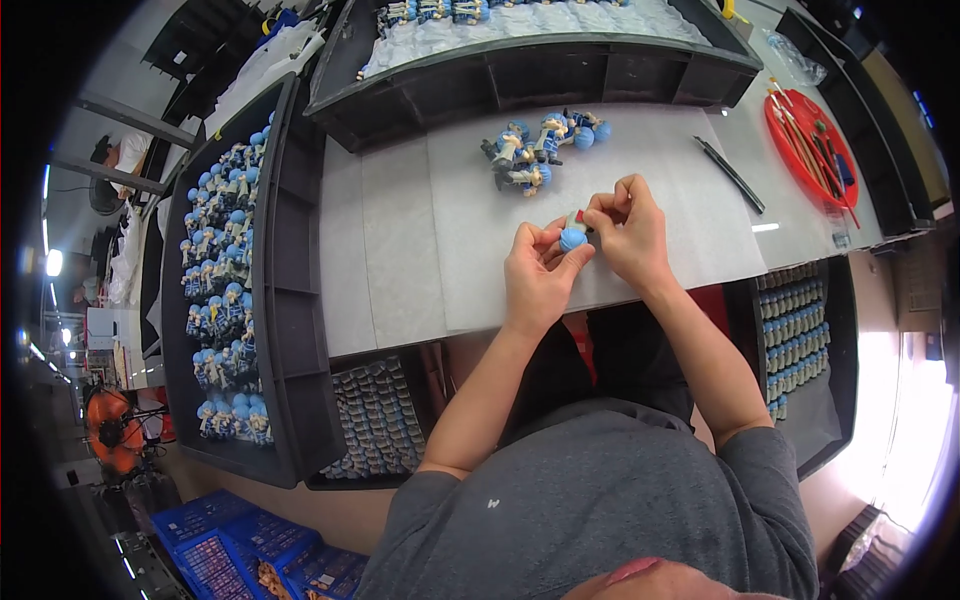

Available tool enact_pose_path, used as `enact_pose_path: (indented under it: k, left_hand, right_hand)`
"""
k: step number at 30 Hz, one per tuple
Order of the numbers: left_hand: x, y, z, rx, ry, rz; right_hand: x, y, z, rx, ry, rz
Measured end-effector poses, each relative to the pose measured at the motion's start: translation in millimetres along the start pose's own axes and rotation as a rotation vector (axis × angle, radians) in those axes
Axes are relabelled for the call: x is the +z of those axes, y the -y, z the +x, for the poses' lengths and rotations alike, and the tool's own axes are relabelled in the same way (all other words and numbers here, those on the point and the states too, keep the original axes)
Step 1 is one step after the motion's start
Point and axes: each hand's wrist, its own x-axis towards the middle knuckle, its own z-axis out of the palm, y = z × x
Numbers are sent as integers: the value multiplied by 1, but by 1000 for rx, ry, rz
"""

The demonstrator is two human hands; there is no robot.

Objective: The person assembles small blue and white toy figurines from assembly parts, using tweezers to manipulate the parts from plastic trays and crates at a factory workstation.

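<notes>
Over the pale work sheet, my left hand [537, 278] is closed around a small figurine [572, 239], whose round light-blue head shows between thumb and fingers. My right hand [634, 235] meets it from the right, thumb and fingers pinched together. At those fingertips a small red piece [579, 215] is visible; whether it belongs to the figurine I cannot tell. Just beyond my hands lies a loose cluster of blue-haired figurines [548, 138] in blue and white clothes, some tipped on their sides.
A black tray [530, 78] with white-lined rows of figurines stands at the back. Another black tray [290, 300], full of figurines, is at left. At right are a black pen [730, 175] and a red bowl [783, 150] of brushes. Lower trays hold small parts [375, 415].
</notes>
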Motion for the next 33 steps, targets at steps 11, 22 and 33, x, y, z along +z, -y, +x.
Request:
enact_pose_path:
  k: [11,22,33]
  left_hand:
    - [0,0,5,40,-1,-11]
    - [-3,1,-11,43,1,38]
    - [-1,-10,2,-9,13,34]
  right_hand:
    - [4,5,2,-120,-2,-45]
    - [5,11,-9,-73,1,-88]
    - [0,18,7,-111,-28,-90]
